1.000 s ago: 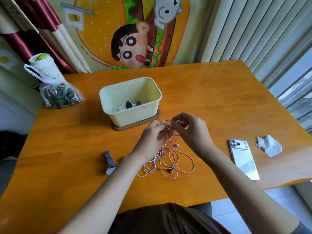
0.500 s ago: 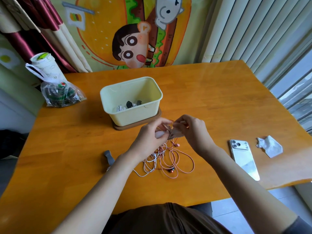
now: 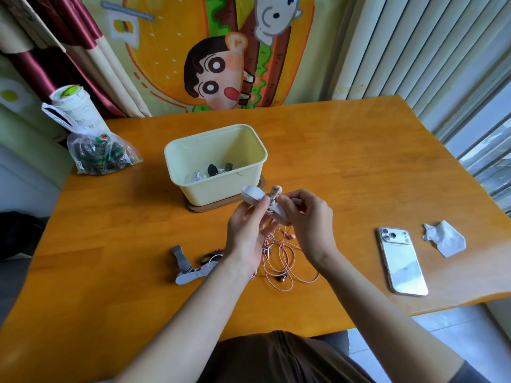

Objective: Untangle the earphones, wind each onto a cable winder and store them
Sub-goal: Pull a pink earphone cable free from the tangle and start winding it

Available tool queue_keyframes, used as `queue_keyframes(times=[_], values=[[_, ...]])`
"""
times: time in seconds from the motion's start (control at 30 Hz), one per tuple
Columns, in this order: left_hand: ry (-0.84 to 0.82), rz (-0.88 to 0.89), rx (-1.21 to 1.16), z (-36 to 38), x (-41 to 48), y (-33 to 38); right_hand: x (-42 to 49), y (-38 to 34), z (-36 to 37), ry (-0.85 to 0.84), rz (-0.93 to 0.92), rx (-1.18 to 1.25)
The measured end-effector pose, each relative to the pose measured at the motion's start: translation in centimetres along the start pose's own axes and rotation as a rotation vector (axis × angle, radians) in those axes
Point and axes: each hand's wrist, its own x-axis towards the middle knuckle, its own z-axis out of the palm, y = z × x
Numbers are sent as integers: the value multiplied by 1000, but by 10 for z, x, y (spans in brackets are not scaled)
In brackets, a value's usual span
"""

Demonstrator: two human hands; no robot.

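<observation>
My left hand point(image 3: 249, 233) pinches a white cable winder point(image 3: 253, 196) just in front of the box, with an earbud sticking up beside my thumb. My right hand point(image 3: 307, 217) grips the same winder's other end and the pink earphone cable. The rest of the pink earphones point(image 3: 282, 261) hang down in loose loops onto the table between my wrists. A grey cable winder point(image 3: 184, 265) lies flat on the table left of my left forearm, next to a small dark cable piece point(image 3: 211, 257). The cream storage box point(image 3: 215, 164) holds wound earphones.
The box stands on a brown wooden base on the orange wooden table point(image 3: 345, 161). A phone point(image 3: 401, 261) and a crumpled tissue point(image 3: 445, 239) lie at the right. A plastic bag point(image 3: 99, 153) with a white cup point(image 3: 73, 106) sits at the far left corner.
Both hands have lifted slightly and turned the white winder, which now shows clearly between them. The pink cable loops have shifted a little on the table.
</observation>
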Motion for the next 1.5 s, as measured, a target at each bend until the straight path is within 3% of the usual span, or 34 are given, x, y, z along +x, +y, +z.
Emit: queue_keyframes(times=[0.1, 0.2, 0.3, 0.37, 0.63, 1.03, 1.2, 1.5], values=[[63, 8, 62, -1, 0, -1, -4, 3, -2, -53, -23, -2], [160, 78, 256, -7, 5, -2, -4, 4, -5, -66, -208, -175], [119, 207, 505, -8, 1, 1, 3, 1, -9, -105, -386, -271], [71, 248, 579, -5, -2, 2, 10, -3, -13, -143, -402, -284], [-53, 280, 519, -5, -7, 12, 20, -8, -23, -228, -135, -123], [-168, 168, 452, -4, -7, 14, 16, -9, -34, -233, -155, -145], [-286, 128, 370, -5, -9, 22, 23, -13, -40, -315, -12, 102], [-206, 136, 416, 4, -14, 24, 21, -15, -45, -303, -169, -43]])
